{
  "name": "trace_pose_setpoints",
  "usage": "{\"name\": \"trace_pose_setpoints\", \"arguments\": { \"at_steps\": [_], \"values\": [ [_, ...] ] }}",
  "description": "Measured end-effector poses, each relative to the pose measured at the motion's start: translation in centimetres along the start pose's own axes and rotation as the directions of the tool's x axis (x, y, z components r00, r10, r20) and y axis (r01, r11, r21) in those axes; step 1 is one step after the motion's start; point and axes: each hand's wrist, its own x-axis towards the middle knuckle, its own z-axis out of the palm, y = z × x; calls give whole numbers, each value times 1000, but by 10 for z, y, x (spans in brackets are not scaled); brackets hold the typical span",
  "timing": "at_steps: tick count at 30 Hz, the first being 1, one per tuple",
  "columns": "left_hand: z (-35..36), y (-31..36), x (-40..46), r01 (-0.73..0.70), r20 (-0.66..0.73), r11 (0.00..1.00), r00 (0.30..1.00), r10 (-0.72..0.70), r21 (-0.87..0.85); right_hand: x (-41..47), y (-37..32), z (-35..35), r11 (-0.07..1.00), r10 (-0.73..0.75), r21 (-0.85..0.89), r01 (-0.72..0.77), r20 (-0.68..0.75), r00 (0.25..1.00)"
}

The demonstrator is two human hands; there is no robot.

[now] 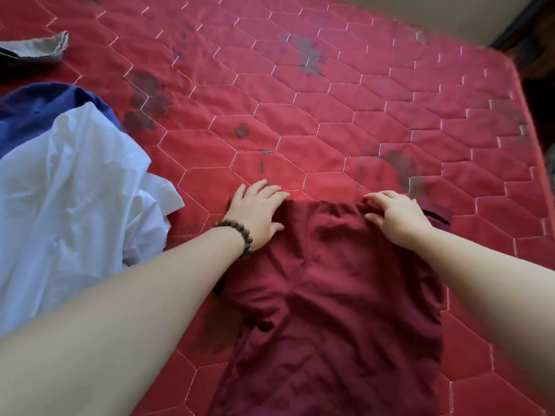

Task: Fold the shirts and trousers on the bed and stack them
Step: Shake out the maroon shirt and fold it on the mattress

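Observation:
A dark maroon garment (333, 301) lies lengthwise on the red quilted bed (300, 100), its far edge between my hands. My left hand (255, 211), with a bead bracelet on the wrist, lies flat with straight fingers on the garment's far left corner. My right hand (396, 214) has its fingers curled on the far right corner, pinching the fabric edge. A crumpled white shirt (69, 193) lies at the left, partly over a blue garment (45, 109).
A grey-green piece of clothing (39, 46) sits at the far left edge of the bed. The bed's right edge (534, 139) drops to a dark floor, and a pale wall runs behind the far side.

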Motion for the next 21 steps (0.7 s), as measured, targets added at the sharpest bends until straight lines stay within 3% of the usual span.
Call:
{"name": "trace_pose_setpoints", "arguments": {
  "at_steps": [5,10,14,21],
  "values": [
    [-1,-3,12,-126,-22,991,992,125,-36,-3,38,-8,993,114,-38,-115,-15,993],
    [-8,-12,20,-60,25,998,998,60,-24,-3,53,-9,993,104,-50,-104,-7,995],
    [-12,-25,23,-124,30,992,992,124,-14,-3,61,-9,993,117,-12,-117,6,993],
    [-19,-41,29,-84,156,996,984,86,-24,-3,74,-18,986,168,-35,-165,94,981]
  ]
}}
